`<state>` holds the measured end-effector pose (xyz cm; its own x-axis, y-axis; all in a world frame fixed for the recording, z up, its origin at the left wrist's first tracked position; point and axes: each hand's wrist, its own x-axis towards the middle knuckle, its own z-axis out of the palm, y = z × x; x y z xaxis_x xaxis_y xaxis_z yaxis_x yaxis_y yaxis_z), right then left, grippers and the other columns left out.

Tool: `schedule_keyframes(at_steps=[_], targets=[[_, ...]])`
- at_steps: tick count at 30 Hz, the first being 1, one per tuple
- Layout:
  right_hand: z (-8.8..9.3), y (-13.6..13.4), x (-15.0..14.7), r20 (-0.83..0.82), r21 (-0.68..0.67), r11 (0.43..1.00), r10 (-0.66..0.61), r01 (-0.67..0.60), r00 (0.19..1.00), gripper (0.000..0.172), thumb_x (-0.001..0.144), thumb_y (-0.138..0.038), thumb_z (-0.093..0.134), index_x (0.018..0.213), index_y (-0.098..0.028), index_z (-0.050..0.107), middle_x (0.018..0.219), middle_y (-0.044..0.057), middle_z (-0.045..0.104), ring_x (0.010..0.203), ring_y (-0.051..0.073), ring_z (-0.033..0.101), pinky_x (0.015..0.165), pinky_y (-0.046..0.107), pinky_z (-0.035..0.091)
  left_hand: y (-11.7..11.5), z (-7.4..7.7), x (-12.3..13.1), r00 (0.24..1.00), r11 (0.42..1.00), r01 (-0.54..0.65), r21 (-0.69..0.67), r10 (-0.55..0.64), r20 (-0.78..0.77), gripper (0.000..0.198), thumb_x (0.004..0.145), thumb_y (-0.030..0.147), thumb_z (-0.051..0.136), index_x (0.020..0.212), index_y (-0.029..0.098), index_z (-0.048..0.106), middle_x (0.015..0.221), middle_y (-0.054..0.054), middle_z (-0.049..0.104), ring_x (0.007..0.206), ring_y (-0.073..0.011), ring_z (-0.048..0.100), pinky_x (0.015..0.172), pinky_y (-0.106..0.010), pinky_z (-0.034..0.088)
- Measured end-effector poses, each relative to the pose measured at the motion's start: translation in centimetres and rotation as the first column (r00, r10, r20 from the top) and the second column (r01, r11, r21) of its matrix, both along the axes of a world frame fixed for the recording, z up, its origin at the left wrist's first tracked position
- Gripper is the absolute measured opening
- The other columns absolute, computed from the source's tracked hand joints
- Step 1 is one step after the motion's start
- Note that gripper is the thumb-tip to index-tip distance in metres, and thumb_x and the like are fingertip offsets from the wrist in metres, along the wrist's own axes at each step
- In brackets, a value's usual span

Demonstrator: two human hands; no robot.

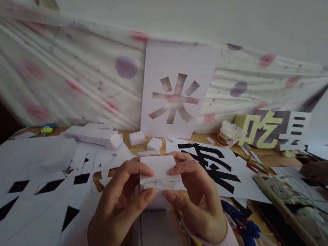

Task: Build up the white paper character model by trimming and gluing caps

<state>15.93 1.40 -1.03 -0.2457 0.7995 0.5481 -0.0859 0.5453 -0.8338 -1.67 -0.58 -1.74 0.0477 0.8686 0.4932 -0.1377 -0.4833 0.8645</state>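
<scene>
In the head view, a small white paper piece (160, 166) is held up at the centre, pinched from both sides. My left hand (124, 202) grips its left side between thumb and fingers. On the right side my right hand (197, 195) holds it the same way, with the thumb at the lower edge. A folded seam or slit runs across the piece between the thumbs. Below the hands stands a white box-like shape (164, 239), its upper end partly hidden by them.
A blue glue gun (247, 233) lies at the right, near a wooden tray (286, 218) with cables. White cut sheets (40, 203) spread at the left. A cut-out card (147, 97) leans on the wall. Another person's hand (320, 168) is at the far right.
</scene>
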Motion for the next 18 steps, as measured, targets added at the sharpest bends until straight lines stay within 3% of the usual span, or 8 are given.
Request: schedule_keyframes(at_steps=[7,12,18], targets=[[-0.1,0.1,-0.7,0.008,0.013,1.0,0.009,-0.009,1.0,0.023,0.084,-0.029,0.074,0.105,-0.031,0.064,0.126,0.006,0.056,0.119,0.027,0.056,0.101,0.044,0.046,0.2,-0.2,-0.6,0.999,0.997,0.029,0.077,-0.032,0.037,0.021,0.091,0.016,0.063,0.104,0.032,0.065,0.115,0.0,0.067,0.107,-0.0152,0.065,0.087,-0.023,0.056],[-0.9,0.3,-1.8,-0.022,0.057,0.998,0.008,-0.006,1.0,0.027,0.083,-0.028,0.074,0.107,-0.032,0.061,0.128,0.004,0.053,0.122,0.026,0.05,0.106,0.044,0.039,0.4,-0.5,-1.6,0.998,0.994,0.056,0.089,-0.057,0.019,0.025,0.091,0.013,0.063,0.107,0.032,0.064,0.128,-0.002,0.063,0.111,-0.0177,0.065,0.089,-0.028,0.056],[-2.0,0.7,-3.5,-0.067,0.158,0.987,0.035,-0.024,0.997,0.027,0.087,-0.027,0.068,0.112,-0.032,0.061,0.133,0.004,0.05,0.123,0.025,0.049,0.103,0.041,0.04,0.5,0.2,-3.6,0.989,0.985,0.145,0.093,-0.141,-0.049,0.02,0.091,0.014,0.062,0.104,0.029,0.061,0.124,-0.002,0.063,0.11,-0.0175,0.064,0.089,-0.029,0.054]])
